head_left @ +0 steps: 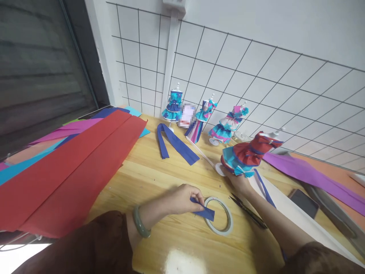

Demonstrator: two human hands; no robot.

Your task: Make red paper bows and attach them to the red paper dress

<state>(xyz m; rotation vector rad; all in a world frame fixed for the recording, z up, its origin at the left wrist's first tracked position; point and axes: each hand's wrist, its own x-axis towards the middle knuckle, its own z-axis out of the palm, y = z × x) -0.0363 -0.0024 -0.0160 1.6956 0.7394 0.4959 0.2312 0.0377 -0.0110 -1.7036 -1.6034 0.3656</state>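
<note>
My left hand pinches a short dark blue strip, whose free end lies over the left edge of a roll of tape. My right hand is at the base of a small mannequin in a red and turquoise dress; the dress hides most of its fingers, so its grip cannot be made out. This mannequin leans to the right. Black scissors lie between the tape roll and my right forearm. A folded blue strip rests farther back on the wooden table.
Three dressed mannequins stand along the back by a wire grid. Red sheets cover the left side. At the right are a dark phone, white material and purple material.
</note>
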